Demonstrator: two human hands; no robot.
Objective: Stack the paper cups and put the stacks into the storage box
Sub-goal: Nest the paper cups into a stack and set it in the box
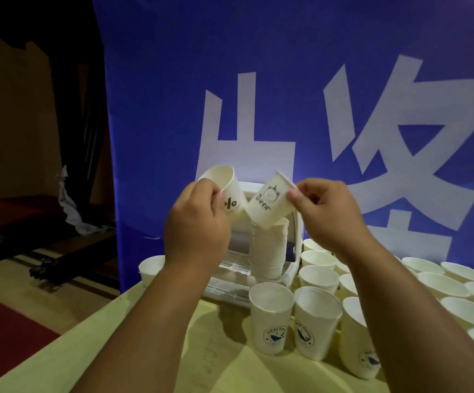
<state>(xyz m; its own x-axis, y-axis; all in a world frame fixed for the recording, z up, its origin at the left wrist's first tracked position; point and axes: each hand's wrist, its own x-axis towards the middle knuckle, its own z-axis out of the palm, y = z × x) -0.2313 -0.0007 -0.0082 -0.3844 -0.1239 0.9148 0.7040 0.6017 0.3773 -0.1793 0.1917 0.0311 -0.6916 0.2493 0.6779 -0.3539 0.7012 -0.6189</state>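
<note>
White paper is pinched in both hands: the left hand [198,222] grips a cup [225,191] by its rim and wall, thumb over the edge, the cup tipped so its mouth faces up and left, with dark lettering partly hidden under the fingers. The right hand [326,211] holds a second cup [268,204] between thumb and fingers at the rim; this one is tilted, its printed side with the word "Bear" facing the viewer, and its base sits just over the top of a tall stack of cups [269,248]. That stack stands upright inside a white plastic storage box [230,268] with a slatted floor, set at the far edge of the table [116,336]. The two held cups nearly touch each other at their lower sides.

Around the box, loose cups [318,321] stand open-mouthed on the pale yellow-green tabletop, crowded to the right in rows, some showing a round blue whale emblem; one lone cup [152,268] stands to the left of the box. Behind everything hangs a blue banner [258,80] with large white characters. To the left the room is dim, with a brown wall, a red floor covering and dark objects on the ground
</note>
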